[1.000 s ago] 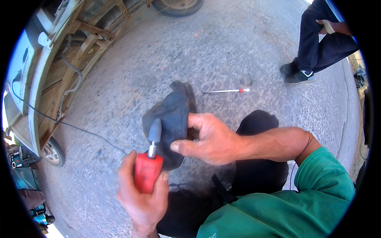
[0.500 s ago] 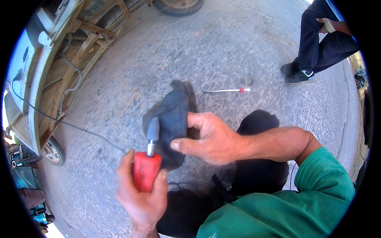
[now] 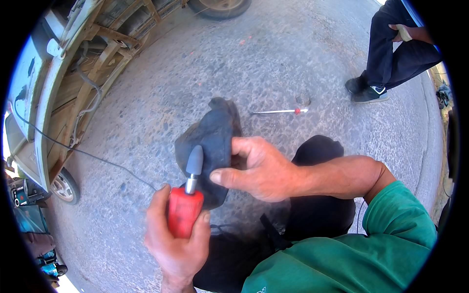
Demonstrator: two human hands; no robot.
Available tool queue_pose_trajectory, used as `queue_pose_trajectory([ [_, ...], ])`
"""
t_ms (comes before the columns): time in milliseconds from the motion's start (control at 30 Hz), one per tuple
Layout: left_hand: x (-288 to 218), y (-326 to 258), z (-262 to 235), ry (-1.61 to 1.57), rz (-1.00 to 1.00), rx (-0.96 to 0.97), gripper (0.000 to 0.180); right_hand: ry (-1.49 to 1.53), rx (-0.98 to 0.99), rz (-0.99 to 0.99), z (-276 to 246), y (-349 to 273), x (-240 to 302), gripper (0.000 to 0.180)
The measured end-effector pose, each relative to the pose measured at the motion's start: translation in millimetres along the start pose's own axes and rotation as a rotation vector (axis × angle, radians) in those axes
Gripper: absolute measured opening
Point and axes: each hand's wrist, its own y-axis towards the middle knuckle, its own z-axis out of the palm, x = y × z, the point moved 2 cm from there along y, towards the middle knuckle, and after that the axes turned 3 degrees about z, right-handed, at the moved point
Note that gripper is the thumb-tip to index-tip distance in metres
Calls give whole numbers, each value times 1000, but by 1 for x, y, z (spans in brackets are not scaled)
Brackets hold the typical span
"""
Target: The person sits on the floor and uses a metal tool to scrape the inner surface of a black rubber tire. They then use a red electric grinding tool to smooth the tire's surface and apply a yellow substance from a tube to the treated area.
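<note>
My left hand (image 3: 177, 249) is wrapped round the red body of a die grinder (image 3: 183, 215), which points away from me. A grey cone-shaped grinding bit (image 3: 195, 160) sits in its silver collet. Behind the bit is a limp black rubber piece (image 3: 215, 128), perhaps part of an inner tube; whether the bit touches it, I cannot tell. My right hand (image 3: 259, 171) pinches the rubber's right edge, thumb on the near face and fingers partly hidden behind.
A thin cable (image 3: 93, 155) runs from the vehicle body (image 3: 41, 112) at left toward the grinder. A slim metal rod with a red collar (image 3: 281, 112) lies on the stony pavement (image 3: 298, 58). Another person's shoes (image 3: 369, 93) stand at upper right. Wheels (image 3: 64, 185) show at left and top.
My left hand has moved the grinder slightly right, and its bit has tilted a little to the right across the rubber. My right hand and the rubber have hardly moved.
</note>
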Motion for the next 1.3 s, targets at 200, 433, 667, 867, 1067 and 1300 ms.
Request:
queue_pose_trajectory([
  [200,5,-2,4,53,87,-17,62,-1,9,-3,-1,1,-2,28],
  [433,4,2,1,9,33,-38,63,-2,12,3,-3,2,-4,27],
  [667,2,1,3,-19,4,-18,62,0,8,3,-3,3,-5,28],
  [867,15,1,4,-2,29,-83,62,-1,-4,5,-3,3,-4,28],
  [1067,14,1,-1,-4,82,-89,69,70,-46,-69,-4,5,-4,35],
  [1300,10,2,0,20,76,-70,68,20,-40,165,-7,3,11,34],
])
